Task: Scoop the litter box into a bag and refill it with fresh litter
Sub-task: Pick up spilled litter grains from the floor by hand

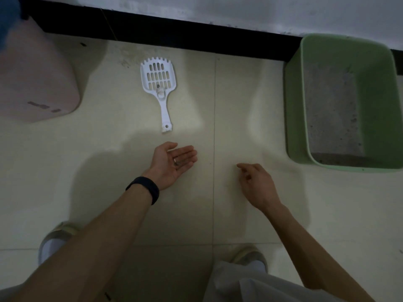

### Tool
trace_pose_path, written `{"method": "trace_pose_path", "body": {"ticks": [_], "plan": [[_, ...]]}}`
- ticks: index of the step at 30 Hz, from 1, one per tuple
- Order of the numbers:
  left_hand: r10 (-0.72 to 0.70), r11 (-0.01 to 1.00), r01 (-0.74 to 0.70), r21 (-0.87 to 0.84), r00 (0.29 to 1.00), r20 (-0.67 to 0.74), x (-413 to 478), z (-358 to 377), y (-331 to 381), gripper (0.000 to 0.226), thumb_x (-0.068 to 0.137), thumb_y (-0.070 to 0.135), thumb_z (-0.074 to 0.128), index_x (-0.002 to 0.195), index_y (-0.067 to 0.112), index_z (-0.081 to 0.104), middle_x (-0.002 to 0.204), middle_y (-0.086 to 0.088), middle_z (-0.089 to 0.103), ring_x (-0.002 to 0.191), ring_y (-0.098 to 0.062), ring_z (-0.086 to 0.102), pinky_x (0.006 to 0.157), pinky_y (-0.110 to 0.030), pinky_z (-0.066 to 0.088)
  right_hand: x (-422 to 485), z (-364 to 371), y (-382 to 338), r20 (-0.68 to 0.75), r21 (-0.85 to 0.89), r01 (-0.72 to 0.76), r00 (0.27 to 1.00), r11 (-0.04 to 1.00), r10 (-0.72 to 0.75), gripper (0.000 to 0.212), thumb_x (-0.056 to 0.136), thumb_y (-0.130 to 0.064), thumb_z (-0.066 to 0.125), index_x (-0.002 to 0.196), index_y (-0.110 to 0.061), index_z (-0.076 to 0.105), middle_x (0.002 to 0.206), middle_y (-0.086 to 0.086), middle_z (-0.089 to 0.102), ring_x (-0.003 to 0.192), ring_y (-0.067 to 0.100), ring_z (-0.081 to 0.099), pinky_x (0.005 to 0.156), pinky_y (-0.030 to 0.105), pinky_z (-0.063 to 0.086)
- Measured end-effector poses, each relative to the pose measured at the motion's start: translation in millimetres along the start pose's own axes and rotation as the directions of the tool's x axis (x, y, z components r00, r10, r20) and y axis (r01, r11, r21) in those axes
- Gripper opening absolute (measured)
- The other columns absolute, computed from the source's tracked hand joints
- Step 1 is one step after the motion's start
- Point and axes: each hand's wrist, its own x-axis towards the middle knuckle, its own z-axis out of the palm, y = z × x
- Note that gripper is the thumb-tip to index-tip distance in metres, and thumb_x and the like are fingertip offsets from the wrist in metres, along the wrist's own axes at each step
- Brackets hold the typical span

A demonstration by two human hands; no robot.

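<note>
Litter [331,110], grey and speckled, lies inside the green litter box [294,105], which sits on the pale tiled floor [109,149] at my far right, its far end close against the black baseboard [174,35]. My left hand [172,162] is turned palm up, low over the floor, with the fingers straight and together. It grasps nothing, though a few small dark bits rest where my fingers meet the palm. A black band [145,189] wraps that wrist. Just beyond my left fingertips, not touching them, the white slotted scoop [158,83] lies flat on the floor, its handle pointing back at me and its toothed edge toward the wall. A small pale lump sits in the scoop where the handle joins it. My right hand [257,184] hangs back-up, between my left hand and the litter box and apart from both. Its fingers are loosely curled, the forefinger reaching toward the left, and I can see nothing held in it. A pinkish container [37,79] stands at the far left, well apart from the scoop. My two shoes [56,236] show at the bottom, one under each forearm.
</note>
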Motion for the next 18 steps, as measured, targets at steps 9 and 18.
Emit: {"method": "trace_pose_path", "body": {"ticks": [9, 18], "plan": [[0.052, 0.998, -0.054, -0.042, 0.998, -0.039, -1, -22, 16, 0.041, 0.093, 0.027, 0.043, 0.106, -0.001, 0.069, 0.107, -0.016, 0.073, 0.093, -0.027, 0.072, 0.075, -0.03, 0.058, -12, 32, -1, -0.056, -0.461, 0.195, 0.967, 0.865, -0.248, 0.047, 0.098, -0.04, 0.044, 0.14, -0.02, 0.051, 0.128, 0.008, 0.055, 0.104, 0.03, 0.052, 0.077, 0.038, 0.047], [0.036, 0.999, -0.036, -0.015, 0.999, 0.005, -1, -3, 5, 0.042, 0.093, 0.027, 0.042, 0.106, -0.002, 0.07, 0.106, -0.017, 0.073, 0.09, -0.027, 0.072, 0.07, -0.028, 0.06, -42, 39, 3, 0.022, -0.407, 0.316, 0.942, 0.857, -0.336, 0.045, 0.101, -0.038, 0.043, 0.137, -0.013, 0.054, 0.129, 0.007, 0.055, 0.109, 0.028, 0.051, 0.079, 0.039, 0.051]]}}
